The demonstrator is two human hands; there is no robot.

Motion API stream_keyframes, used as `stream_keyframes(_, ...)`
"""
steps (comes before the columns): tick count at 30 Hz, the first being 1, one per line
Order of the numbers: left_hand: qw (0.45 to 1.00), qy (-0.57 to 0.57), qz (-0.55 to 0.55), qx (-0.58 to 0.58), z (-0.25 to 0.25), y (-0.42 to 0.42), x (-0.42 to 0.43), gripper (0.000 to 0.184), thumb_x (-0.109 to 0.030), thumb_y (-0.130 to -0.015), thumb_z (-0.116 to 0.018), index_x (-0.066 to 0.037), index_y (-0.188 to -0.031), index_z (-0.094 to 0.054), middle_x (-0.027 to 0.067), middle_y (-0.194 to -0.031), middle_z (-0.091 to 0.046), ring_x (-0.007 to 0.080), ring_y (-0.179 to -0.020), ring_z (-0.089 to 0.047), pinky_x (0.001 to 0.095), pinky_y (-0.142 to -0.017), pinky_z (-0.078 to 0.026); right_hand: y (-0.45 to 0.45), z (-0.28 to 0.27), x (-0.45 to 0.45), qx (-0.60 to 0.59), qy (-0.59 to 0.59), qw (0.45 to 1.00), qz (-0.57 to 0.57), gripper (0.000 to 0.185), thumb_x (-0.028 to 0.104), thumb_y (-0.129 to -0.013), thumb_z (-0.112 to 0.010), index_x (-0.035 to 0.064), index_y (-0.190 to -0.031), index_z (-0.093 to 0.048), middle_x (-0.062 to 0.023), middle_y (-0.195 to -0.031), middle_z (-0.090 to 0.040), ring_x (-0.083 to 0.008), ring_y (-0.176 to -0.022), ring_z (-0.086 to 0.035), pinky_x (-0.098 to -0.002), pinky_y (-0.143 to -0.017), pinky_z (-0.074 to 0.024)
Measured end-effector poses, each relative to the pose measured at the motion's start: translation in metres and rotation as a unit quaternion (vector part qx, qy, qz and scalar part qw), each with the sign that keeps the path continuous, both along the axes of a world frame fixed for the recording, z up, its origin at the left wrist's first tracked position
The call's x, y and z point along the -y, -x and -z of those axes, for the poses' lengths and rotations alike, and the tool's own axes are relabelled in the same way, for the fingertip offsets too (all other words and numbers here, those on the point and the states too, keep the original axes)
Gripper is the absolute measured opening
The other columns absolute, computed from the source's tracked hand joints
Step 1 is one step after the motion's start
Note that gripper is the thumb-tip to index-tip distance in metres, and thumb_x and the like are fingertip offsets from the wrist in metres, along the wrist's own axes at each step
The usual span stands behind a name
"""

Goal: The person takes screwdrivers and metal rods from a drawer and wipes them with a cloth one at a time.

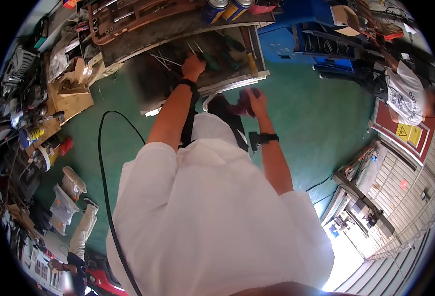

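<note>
My left hand reaches down into an open drawer of hand tools. Its fingers are curled and close together among long thin metal shafts; what they grip is hidden. Beside that hand lies a green-handled tool, and a wooden-handled tool rests along the drawer's right side. My right hand hangs in front of the drawer, closed on a dark red cloth, bunched up and slightly blurred.
Above the drawer, a brown socket-set case and spray cans sit on the top. A black cable runs at my left. One person stands at right; another is at lower left. Cluttered shelves line the left.
</note>
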State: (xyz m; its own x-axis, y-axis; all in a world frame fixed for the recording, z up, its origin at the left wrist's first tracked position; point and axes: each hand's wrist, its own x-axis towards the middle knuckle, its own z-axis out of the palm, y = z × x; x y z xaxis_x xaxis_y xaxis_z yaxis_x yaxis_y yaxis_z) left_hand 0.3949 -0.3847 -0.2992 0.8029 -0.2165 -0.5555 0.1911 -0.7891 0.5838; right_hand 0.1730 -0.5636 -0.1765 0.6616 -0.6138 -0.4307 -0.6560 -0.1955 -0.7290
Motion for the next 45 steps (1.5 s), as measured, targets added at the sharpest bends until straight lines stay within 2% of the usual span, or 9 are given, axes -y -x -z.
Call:
stream_keyframes(11,0.988,-0.044,-0.14,-0.055,-0.039,-0.003,0.0,0.09,-0.041,-0.072,-0.079,0.004,-0.138,-0.036,0.0206,-0.095,-0.071,0.0361,-0.091,-0.069,0.0435,-0.077,-0.056,0.032,-0.024,0.032,-0.037,-0.068,0.997,0.029,0.036,0.037,-0.089,-0.07,0.0013,-0.097,-0.067,-0.0097,-0.087,-0.069,-0.0179,-0.081,-0.063,-0.0325,-0.078,-0.0499)
stream_keyframes(16,0.974,0.055,-0.086,-0.202,-0.025,-0.003,-0.031,0.047,-0.038,-0.076,-0.072,0.002,-0.1,-0.066,0.0159,-0.084,-0.069,0.0306,-0.071,-0.067,0.0364,-0.064,-0.053,0.015,-0.015,0.046,0.008,-0.1,0.994,-0.044,0.036,0.033,-0.09,-0.07,0.0009,-0.105,-0.062,-0.0075,-0.091,-0.067,-0.0163,-0.084,-0.061,-0.0305,-0.079,-0.0494)
stream_keyframes(20,0.961,0.109,-0.177,-0.184,-0.054,0.031,-0.058,0.045,-0.043,-0.076,-0.067,0.0,-0.09,-0.067,0.0156,-0.083,-0.068,0.029,-0.069,-0.065,0.0396,-0.061,-0.051,-0.007,-0.008,0.043,0.094,-0.157,0.983,-0.012,0.045,0.035,-0.091,-0.067,0.0038,-0.119,-0.053,-0.0079,-0.102,-0.063,-0.0181,-0.094,-0.059,-0.0304,-0.086,-0.0468)
stream_keyframes(26,0.985,0.085,-0.122,-0.087,-0.115,0.1,-0.103,0.046,-0.042,-0.084,-0.058,0.004,-0.091,-0.063,0.0158,-0.074,-0.061,0.0246,-0.07,-0.062,0.0354,-0.067,-0.049,-0.06,0.043,0.018,-0.007,-0.45,0.893,-0.035,0.045,0.04,-0.09,-0.059,0.0095,-0.121,-0.047,-0.0074,-0.115,-0.05,-0.0187,-0.109,-0.048,-0.0336,-0.095,-0.0401)
stream_keyframes(28,0.982,0.114,-0.102,-0.107,-0.16,0.122,-0.106,0.028,-0.03,-0.088,-0.056,-0.003,-0.085,-0.062,0.0017,-0.066,-0.052,0.0132,-0.059,-0.049,0.0318,-0.054,-0.04,-0.085,0.009,-0.011,0.013,-0.454,0.888,-0.067,0.044,0.041,-0.089,-0.059,0.0107,-0.119,-0.047,-0.0052,-0.114,-0.048,-0.0189,-0.11,-0.046,-0.0351,-0.094,-0.0408)
stream_keyframes(32,0.981,0.126,-0.081,-0.119,-0.203,0.154,-0.114,0.025,-0.025,-0.087,-0.055,-0.001,-0.087,-0.06,0.0019,-0.07,-0.054,0.0133,-0.062,-0.048,0.0314,-0.059,-0.04,-0.106,-0.017,-0.059,-0.038,-0.528,0.836,-0.143,0.039,0.04,-0.091,-0.058,0.0113,-0.117,-0.051,-0.0052,-0.116,-0.052,-0.0193,-0.111,-0.049,-0.0373,-0.091,-0.045)
stream_keyframes(35,0.98,0.177,-0.079,-0.042,-0.24,0.159,-0.104,0.02,-0.018,-0.088,-0.056,0.001,-0.09,-0.057,0.001,-0.069,-0.048,0.0126,-0.065,-0.044,0.0305,-0.06,-0.039,-0.111,-0.049,-0.077,-0.008,-0.765,0.631,-0.127,0.042,0.039,-0.097,-0.053,0.0098,-0.127,-0.056,-0.0064,-0.123,-0.061,-0.0191,-0.114,-0.056,-0.0388,-0.097,-0.0477)
stream_keyframes(38,0.977,0.196,-0.073,-0.033,-0.244,0.157,-0.109,0.027,-0.017,-0.086,-0.057,0.003,-0.104,-0.056,0.0095,-0.069,-0.056,0.0175,-0.062,-0.053,0.0354,-0.061,-0.045,-0.112,-0.077,-0.08,0.058,-0.775,0.608,-0.161,0.048,0.043,-0.098,-0.051,0.0112,-0.134,-0.053,-0.0055,-0.124,-0.058,-0.0194,-0.107,-0.059,-0.0342,-0.093,-0.0483)
stream_keyframes(45,0.981,0.183,0.06,-0.029,-0.327,0.156,-0.092,0.027,-0.017,-0.088,-0.059,0.001,-0.106,-0.052,0.0147,-0.078,-0.055,0.0242,-0.07,-0.053,0.0373,-0.069,-0.047,-0.11,-0.162,-0.083,0.244,-0.408,0.802,-0.361,0.037,0.016,-0.086,-0.072,0.0115,-0.115,-0.05,-0.0015,-0.112,-0.054,-0.0119,-0.106,-0.049,-0.0286,-0.094,-0.0418)
